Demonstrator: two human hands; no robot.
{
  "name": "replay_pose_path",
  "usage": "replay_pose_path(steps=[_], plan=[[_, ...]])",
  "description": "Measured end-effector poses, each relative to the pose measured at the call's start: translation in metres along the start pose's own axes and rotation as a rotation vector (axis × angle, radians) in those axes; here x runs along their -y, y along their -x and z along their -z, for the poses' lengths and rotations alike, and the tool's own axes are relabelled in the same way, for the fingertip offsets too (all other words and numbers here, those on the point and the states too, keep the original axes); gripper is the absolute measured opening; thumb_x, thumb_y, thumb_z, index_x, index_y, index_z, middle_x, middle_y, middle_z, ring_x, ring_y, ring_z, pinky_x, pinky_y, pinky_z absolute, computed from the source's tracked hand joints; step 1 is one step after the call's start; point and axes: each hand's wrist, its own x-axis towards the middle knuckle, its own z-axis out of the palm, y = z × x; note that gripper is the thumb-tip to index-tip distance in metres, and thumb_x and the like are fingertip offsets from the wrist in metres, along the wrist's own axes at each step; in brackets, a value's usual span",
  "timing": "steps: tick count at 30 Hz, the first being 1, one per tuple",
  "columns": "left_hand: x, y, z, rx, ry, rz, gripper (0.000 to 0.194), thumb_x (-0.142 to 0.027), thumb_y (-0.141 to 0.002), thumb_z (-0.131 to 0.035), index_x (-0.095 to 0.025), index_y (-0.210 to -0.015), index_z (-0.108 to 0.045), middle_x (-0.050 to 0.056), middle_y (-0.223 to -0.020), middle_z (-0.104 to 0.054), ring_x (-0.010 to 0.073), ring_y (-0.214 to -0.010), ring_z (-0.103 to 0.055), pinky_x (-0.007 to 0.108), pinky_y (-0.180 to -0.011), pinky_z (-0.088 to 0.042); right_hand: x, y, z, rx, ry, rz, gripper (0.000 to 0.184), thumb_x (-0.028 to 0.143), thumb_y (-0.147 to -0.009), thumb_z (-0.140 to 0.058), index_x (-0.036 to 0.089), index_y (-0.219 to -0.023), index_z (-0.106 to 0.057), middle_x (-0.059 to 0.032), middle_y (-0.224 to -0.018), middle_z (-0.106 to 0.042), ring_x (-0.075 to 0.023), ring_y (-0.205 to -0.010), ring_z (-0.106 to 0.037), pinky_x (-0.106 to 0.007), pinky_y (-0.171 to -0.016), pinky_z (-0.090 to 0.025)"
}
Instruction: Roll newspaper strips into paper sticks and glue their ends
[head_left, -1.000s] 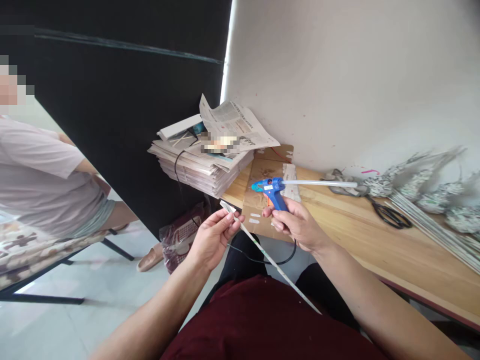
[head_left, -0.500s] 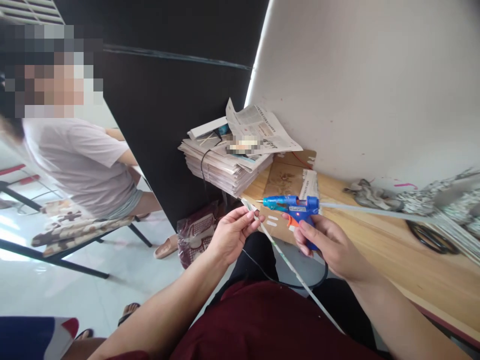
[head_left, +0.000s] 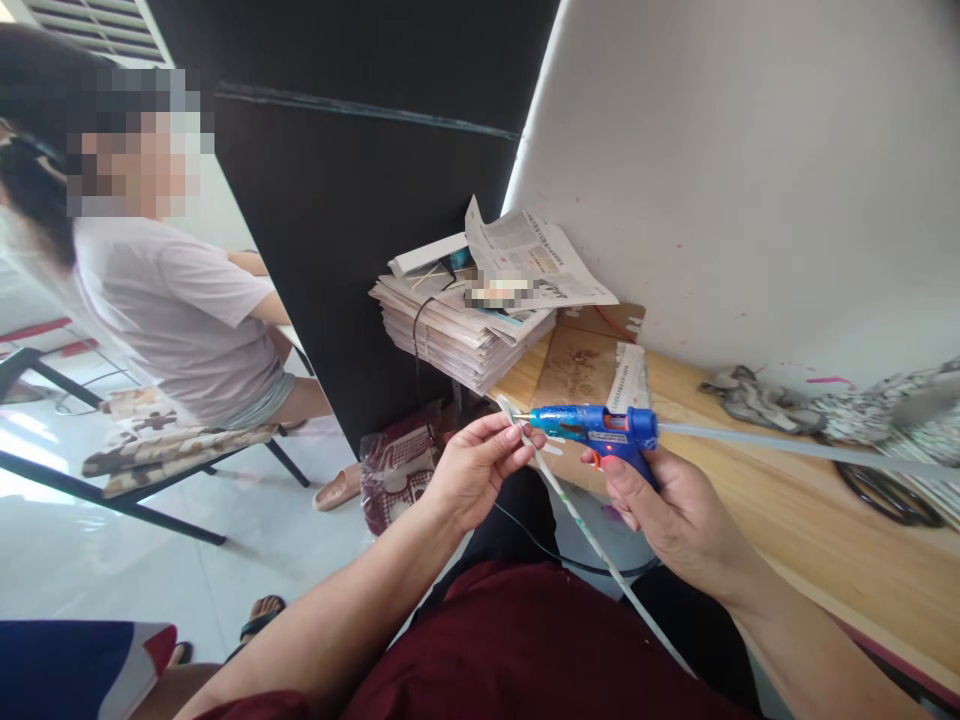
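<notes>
My left hand [head_left: 480, 465] pinches a thin rolled paper stick [head_left: 581, 520] near its upper end; the stick slants down to the right across my lap. In my right hand [head_left: 667, 500] is a blue hot glue gun [head_left: 607, 430], gripped by its handle with fingers at the orange trigger. A long translucent glue stick [head_left: 750, 440] runs out of its back. The gun's metal nozzle points left and meets the end of the paper stick, just above my left fingertips. Whether glue is coming out cannot be made out.
A tall stack of newspapers [head_left: 465, 340] stands at the far end of the wooden table [head_left: 772, 500]. Black-handled scissors [head_left: 889, 492] and twisted paper pieces [head_left: 765, 400] lie to the right. A seated person [head_left: 172, 310] is at the left, beyond a black panel [head_left: 315, 200].
The glue gun's nozzle has come onto the paper stick's end, where before a small gap showed. The trigger now shows less, mostly covered by my fingers. The whole view has shifted slightly.
</notes>
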Motion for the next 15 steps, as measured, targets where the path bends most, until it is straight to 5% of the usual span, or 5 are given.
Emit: replay_pose_path(steps=[5, 15], plan=[[-0.001, 0.001, 0.0, 0.008, -0.017, -0.006, 0.016, -0.01, -0.069, -0.071, -0.01, -0.083, -0.063, 0.007, -0.083, -0.069, 0.0197, -0.084, -0.068, 0.018, -0.07, -0.055, 0.004, 0.0, 0.002, 0.05, 0.094, -0.058, 0.036, 0.045, -0.087, -0.047, 0.02, -0.109, -0.061, 0.0009, -0.065, -0.062, -0.0133, -0.056, -0.057, -0.026, -0.063, -0.051], [-0.002, 0.003, 0.0, 0.012, -0.032, -0.002, 0.017, -0.012, -0.069, -0.071, -0.01, -0.085, -0.064, 0.008, -0.086, -0.069, 0.0207, -0.087, -0.067, 0.018, -0.07, -0.055, 0.011, -0.006, 0.001, -0.004, 0.273, 0.042, 0.033, 0.043, -0.087, -0.048, 0.02, -0.104, -0.063, -0.0009, -0.074, -0.068, -0.0163, -0.063, -0.062, -0.026, -0.061, -0.05]])
